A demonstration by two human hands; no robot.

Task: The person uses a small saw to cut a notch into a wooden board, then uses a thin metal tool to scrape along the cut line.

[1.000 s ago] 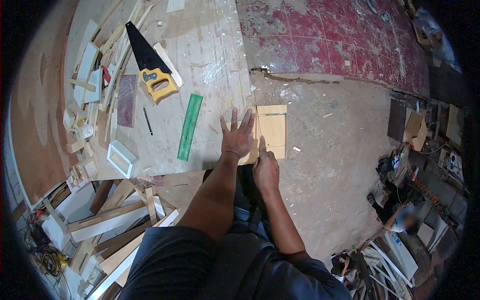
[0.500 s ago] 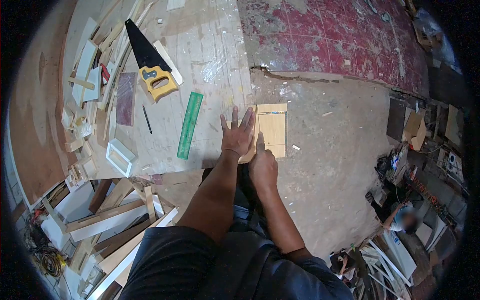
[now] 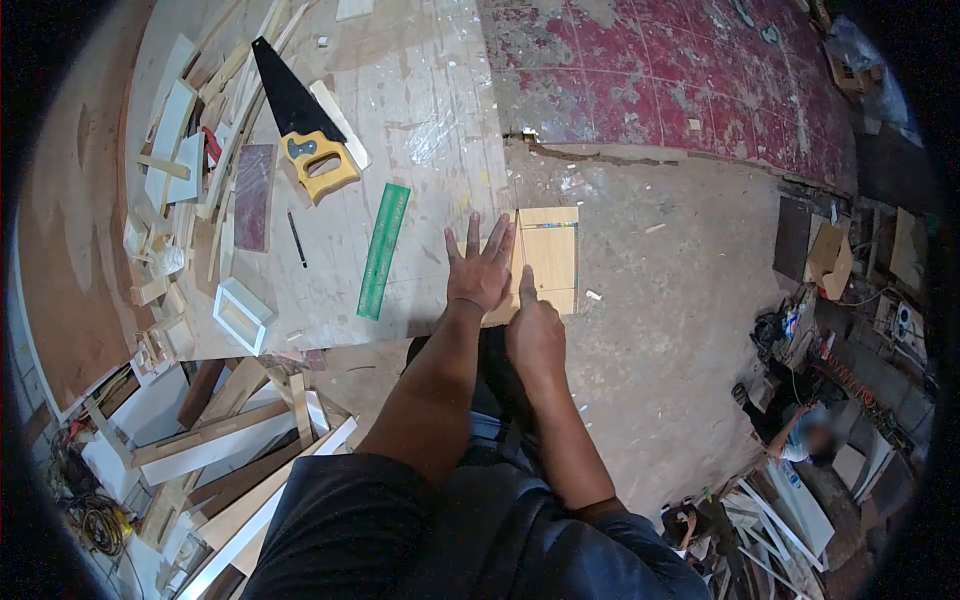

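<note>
A light wooden board (image 3: 551, 258) with pencil-like lines and a dark right edge lies at the table's right edge, its right part jutting out over the floor. My left hand (image 3: 480, 272) presses flat on its left part, fingers spread. Close beside it, my right hand (image 3: 537, 335) is closed at the board's near edge, index finger stretched forward along a thin dark line across the wood. The fist hides what it grips; a narrow blade seen edge-on seems to run ahead of the finger. Left of my hands lie a green ruler (image 3: 383, 252) and a dark pencil (image 3: 297, 239).
A handsaw (image 3: 318, 165) with a yellow handle rests on the table (image 3: 430, 100) near a dark red-brown block (image 3: 254, 198). A white frame (image 3: 242, 316) and wood strips lie leftward. Offcuts (image 3: 215, 440) pile below. A person (image 3: 795, 432) sits on the floor at lower right.
My right hand has shifted very slightly right and back along the line. My left hand stays flat on the board. The whole view has moved a little.
</note>
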